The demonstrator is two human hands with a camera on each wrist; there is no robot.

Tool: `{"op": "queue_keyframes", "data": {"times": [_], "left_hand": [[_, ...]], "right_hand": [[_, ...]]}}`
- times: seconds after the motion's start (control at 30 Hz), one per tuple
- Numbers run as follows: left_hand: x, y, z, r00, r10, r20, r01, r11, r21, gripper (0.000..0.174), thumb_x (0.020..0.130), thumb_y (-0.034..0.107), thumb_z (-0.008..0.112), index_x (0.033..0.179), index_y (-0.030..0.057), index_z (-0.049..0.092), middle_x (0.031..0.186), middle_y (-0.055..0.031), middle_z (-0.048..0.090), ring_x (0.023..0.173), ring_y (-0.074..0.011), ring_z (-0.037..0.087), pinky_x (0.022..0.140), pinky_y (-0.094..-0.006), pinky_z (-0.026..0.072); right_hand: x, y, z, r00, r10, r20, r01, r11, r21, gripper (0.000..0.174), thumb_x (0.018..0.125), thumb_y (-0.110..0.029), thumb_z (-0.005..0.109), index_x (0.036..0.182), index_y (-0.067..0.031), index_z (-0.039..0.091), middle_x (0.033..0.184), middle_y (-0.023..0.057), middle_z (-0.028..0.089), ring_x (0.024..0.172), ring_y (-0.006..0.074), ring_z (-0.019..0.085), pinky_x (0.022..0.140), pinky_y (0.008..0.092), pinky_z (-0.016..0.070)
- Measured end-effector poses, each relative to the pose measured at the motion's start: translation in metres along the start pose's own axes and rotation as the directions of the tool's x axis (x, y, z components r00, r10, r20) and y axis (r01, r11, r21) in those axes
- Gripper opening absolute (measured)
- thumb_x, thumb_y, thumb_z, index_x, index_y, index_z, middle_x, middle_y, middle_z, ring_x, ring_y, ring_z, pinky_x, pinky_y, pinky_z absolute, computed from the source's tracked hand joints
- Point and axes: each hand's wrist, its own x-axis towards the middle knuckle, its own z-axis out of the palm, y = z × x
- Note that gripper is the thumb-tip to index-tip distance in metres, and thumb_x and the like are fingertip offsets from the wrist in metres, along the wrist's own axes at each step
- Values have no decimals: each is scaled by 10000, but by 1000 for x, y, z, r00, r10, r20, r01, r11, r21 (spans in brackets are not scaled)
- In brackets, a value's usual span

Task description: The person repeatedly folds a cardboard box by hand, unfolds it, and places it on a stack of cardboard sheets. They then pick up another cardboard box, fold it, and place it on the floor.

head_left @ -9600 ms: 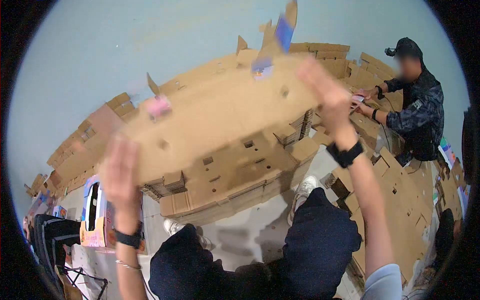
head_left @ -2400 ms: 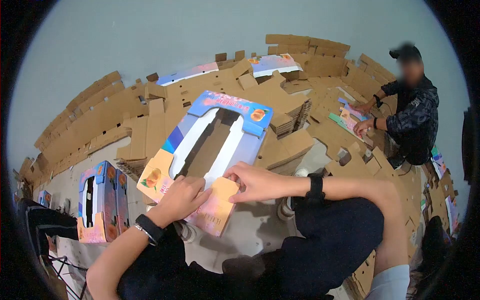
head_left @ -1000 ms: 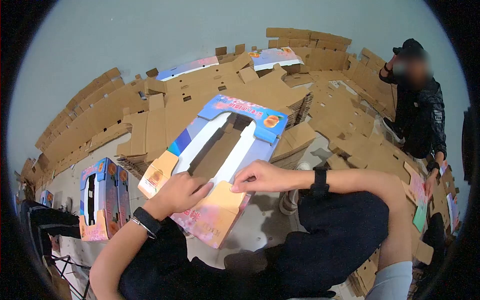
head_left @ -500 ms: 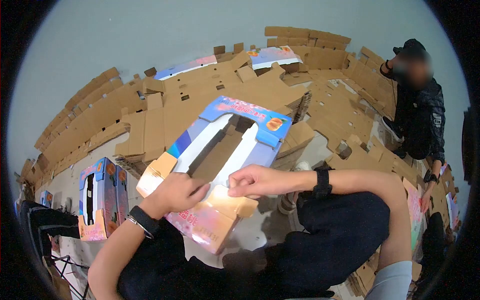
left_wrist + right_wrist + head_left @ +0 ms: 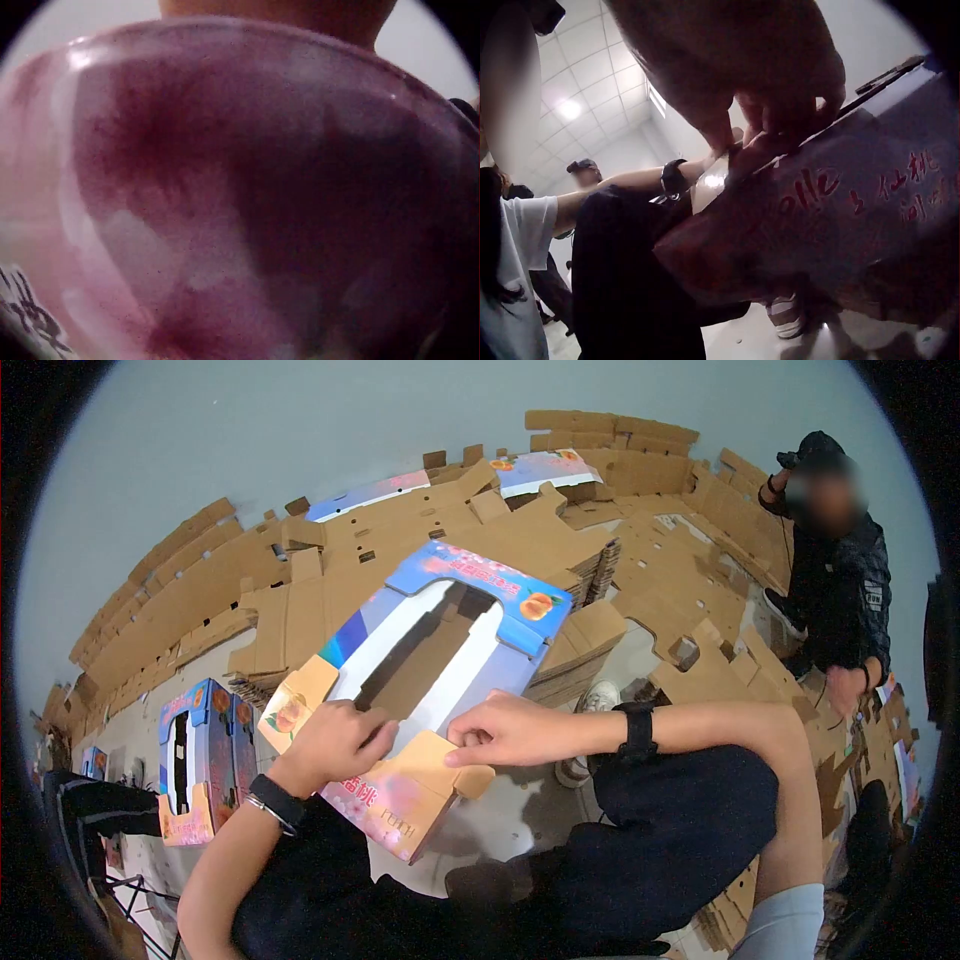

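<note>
In the head view a printed peach box (image 5: 520,645) with a long top opening lies tilted across the person's knees. The left hand (image 5: 335,743) curls its fingers over the box's near end, their tips hidden. At the near right corner the right hand (image 5: 510,730) pinches the orange flap (image 5: 425,760) between thumb and fingers. A small tab (image 5: 474,781) sticks out beside that flap. The left wrist view is filled by a pink printed panel (image 5: 172,187). In the right wrist view the right hand (image 5: 735,67) bends over the edge of the box's printed side (image 5: 840,195).
Another printed box (image 5: 205,760) stands on the floor at the left. Behind the held box lie stacked flat cardboard sheets (image 5: 400,550), reaching to the wall. More cardboard (image 5: 690,580) covers the right side, where another person (image 5: 845,580) squats with one hand raised to the head.
The hands were spread over cardboard earliest; later they hold the box. Since the last frame it shifted slightly left. The near tab stands out more than before. The other person's lower hand moved off a printed sheet.
</note>
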Motion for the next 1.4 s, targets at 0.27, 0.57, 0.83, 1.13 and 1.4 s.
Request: {"op": "queue_keyframes", "data": {"times": [0.27,0.57,0.83,1.13,1.4], "left_hand": [[-9,-6,-1,870,-280,-407,344,934,92,310,927,212,528,684,22,547,548,-212,516,546,-395,542,518,-488,406],[2,-16,35,736,-545,-401,470,838,-277,307,932,197,491,778,-63,547,727,-285,559,709,-450,571,603,-492,413],[27,36,24,809,-571,-140,428,735,-526,257,904,156,492,811,-73,562,654,-259,544,624,-399,579,596,-443,445],[10,27,24,915,-347,-205,355,935,4,336,885,243,509,1164,65,564,1248,-133,531,1223,-324,461,1095,-541,182],[7,11,27,927,-354,-126,343,934,-102,383,883,274,497,1208,91,584,1328,-181,479,1293,-342,393,1033,-485,308]], "right_hand": [[-5,9,7,864,-164,-476,40,965,-259,272,858,-230,614,1059,-85,502,990,94,533,933,238,560,813,385,405],[6,-6,21,865,-501,4,410,702,-582,442,765,-225,687,1142,-81,507,1162,116,492,1157,289,463,999,431,343],[5,-1,20,906,-422,17,277,565,-777,729,714,-328,742,1297,-12,439,1236,144,477,1210,286,432,1035,437,331],[-12,9,-16,994,-108,1,7,57,-998,475,781,-199,599,1199,21,545,1125,131,564,1052,256,553,986,400,366],[-1,4,12,970,-240,47,155,457,-876,902,724,-319,750,1394,84,301,1409,201,384,1297,312,390,1045,403,332]]}}
